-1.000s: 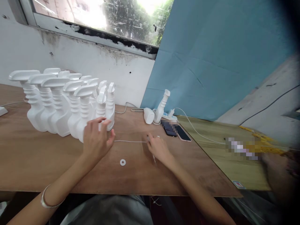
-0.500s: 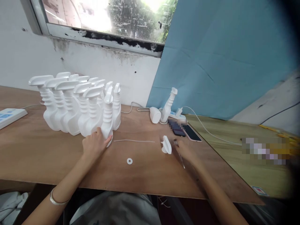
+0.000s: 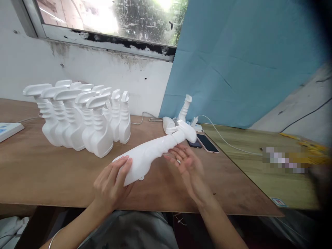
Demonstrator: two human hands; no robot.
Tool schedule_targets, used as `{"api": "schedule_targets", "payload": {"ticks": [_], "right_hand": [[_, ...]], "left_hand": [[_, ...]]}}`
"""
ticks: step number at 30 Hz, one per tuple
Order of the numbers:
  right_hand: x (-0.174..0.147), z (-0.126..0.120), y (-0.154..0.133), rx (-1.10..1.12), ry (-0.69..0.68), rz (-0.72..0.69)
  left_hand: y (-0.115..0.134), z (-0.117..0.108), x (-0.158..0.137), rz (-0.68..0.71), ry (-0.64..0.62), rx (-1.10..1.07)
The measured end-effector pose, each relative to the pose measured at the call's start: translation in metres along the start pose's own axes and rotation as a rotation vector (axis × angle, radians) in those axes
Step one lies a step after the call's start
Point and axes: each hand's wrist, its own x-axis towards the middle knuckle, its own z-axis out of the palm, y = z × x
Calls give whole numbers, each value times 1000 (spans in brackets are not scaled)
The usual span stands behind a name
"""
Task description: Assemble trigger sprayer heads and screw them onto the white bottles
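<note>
A white spray bottle is tilted over the table, its spray head up to the right. My left hand grips it around the base. Just below its neck, my right hand is turned palm up, fingers spread and curved, slightly blurred. Whether those fingertips touch the bottle I cannot tell. A bit of a white washer shows under the bottle's lower edge. The thin tube, the loose white spray head and the metal tool seen earlier on the table are not visible.
Several white spray bottles stand grouped at left. Another bottle stands behind the held one, beside a white container. Two phones lie at right near a power strip with a cable. A white box is far left.
My left hand has lifted the spray bottle off the table and brought it right, tilted. My right hand has come left to its neck. The view has shifted slightly.
</note>
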Motion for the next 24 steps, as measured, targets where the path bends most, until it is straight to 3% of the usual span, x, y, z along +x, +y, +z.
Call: {"api": "schedule_targets", "payload": {"ticks": [5,7,9,11,14,16,17,18,19,21,23,24], "right_hand": [[-4,10,-5,121,281,22],[-4,9,-7,123,322,77],[-4,7,-8,143,341,139],[-6,6,-8,178,324,179],[-8,5,-10,262,206,216],[-7,4,-13,337,166,208],[-6,3,-14,372,178,199],[-4,1,-16,402,203,198],[-1,-1,-17,428,236,202],[4,-8,-19,473,312,207],[9,-14,-19,517,395,206],[11,-16,-18,544,439,215]], "left_hand": [[2,-15,-6,207,70,-119],[2,-19,-8,182,52,-192],[2,-22,-9,26,-62,-381],[0,-24,-6,-295,-368,-704],[-3,-20,1,-780,-1103,-1283],[0,-13,2,-934,-1527,-1592],[2,-10,2,-981,-1634,-1700],[5,-7,1,-1014,-1655,-1784],[8,-5,0,-1042,-1563,-1842],[10,-6,-3,-1006,-1173,-1835],[7,-11,-5,-802,-779,-1652],[5,-15,-6,-682,-657,-1512]]}}
